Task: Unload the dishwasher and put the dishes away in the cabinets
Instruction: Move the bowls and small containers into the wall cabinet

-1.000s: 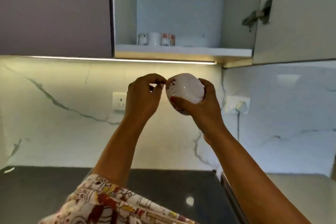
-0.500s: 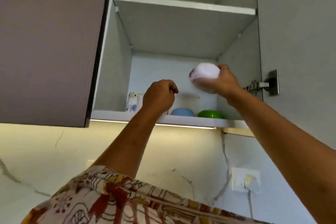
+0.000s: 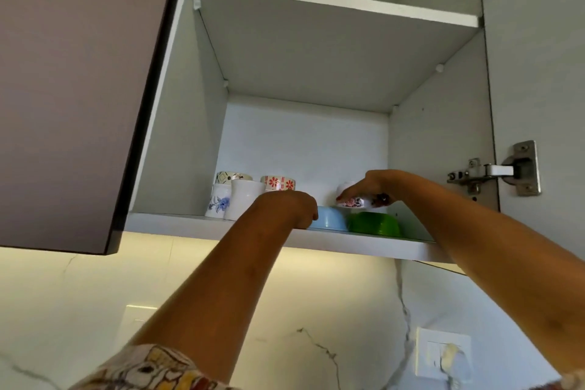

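My right hand (image 3: 368, 188) reaches into the open upper cabinet and holds a small white bowl with a red flower pattern (image 3: 353, 200) from above, upside down, just over the lower shelf (image 3: 177, 221). It hovers behind a blue bowl (image 3: 330, 218) and a green bowl (image 3: 373, 224), both face down near the shelf's front edge. My left hand (image 3: 289, 209) rests with curled fingers at the shelf edge beside the blue bowl; what it touches is hidden. Several patterned and white cups (image 3: 243, 198) stand at the shelf's left.
The cabinet door (image 3: 538, 73) stands open on the right, its metal hinge (image 3: 493, 172) close to my right forearm. A closed door (image 3: 72, 89) is on the left. The upper shelf (image 3: 332, 0) shows nothing. A wall socket (image 3: 441, 355) sits on the marble backsplash below.
My right hand has carried the flowered bowl from mid-air in front of the cabinet down into the lower shelf behind the blue and green bowls. My left hand rose to the shelf edge.
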A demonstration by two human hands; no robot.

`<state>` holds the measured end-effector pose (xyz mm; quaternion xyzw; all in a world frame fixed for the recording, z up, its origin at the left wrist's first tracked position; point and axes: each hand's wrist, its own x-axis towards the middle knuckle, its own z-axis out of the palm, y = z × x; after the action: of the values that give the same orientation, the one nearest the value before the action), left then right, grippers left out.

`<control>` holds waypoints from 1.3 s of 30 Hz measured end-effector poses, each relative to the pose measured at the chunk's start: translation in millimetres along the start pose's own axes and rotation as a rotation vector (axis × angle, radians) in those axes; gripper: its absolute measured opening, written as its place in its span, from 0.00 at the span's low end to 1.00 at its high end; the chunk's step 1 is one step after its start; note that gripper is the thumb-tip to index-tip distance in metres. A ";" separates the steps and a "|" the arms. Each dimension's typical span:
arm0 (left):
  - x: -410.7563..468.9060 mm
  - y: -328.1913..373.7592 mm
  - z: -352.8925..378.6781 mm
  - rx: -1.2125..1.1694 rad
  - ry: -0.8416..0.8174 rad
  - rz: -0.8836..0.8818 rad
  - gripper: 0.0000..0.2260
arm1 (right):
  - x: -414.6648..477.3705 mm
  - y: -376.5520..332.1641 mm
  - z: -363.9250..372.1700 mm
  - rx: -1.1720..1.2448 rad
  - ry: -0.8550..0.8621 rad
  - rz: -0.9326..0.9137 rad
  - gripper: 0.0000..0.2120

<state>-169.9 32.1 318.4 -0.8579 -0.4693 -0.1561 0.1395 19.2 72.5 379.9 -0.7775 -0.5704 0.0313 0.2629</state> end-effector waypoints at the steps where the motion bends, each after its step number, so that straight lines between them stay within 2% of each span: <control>1: 1.3 -1.0 2.0 0.002 0.005 -0.002 0.20 | 2.9 -1.1 2.1 -0.022 -0.007 -0.004 0.25; 8: 5.8 -2.7 5.2 -0.073 0.064 0.041 0.20 | 12.2 -7.9 11.9 -0.083 -0.035 0.022 0.36; 12: 5.0 -2.0 6.3 -0.108 0.055 0.048 0.21 | 6.2 -7.2 16.5 -0.168 -0.018 -0.045 0.33; 16: 4.7 -2.5 7.5 -0.115 0.069 0.054 0.20 | 2.5 -4.2 19.1 -0.280 0.071 -0.113 0.34; 22: 3.8 -2.3 7.0 -0.136 0.086 0.058 0.20 | -3.1 -6.1 23.0 -0.412 0.130 -0.186 0.29; 28: 6.3 -3.7 8.7 -0.159 0.092 0.044 0.20 | -21.9 -6.5 16.7 -0.287 0.104 -0.191 0.31; 34: 5.4 -3.7 10.0 -0.177 0.174 0.040 0.18 | -47.7 -4.7 18.7 -0.263 0.208 -0.357 0.26; 39: -5.1 -0.2 1.0 -0.228 0.305 0.051 0.14 | -87.4 8.2 12.4 -0.013 0.399 -0.508 0.20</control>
<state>-172.5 28.7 315.5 -0.8462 -0.4000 -0.3328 0.1145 -8.4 -3.5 343.6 -0.6026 -0.6837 -0.1920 0.3641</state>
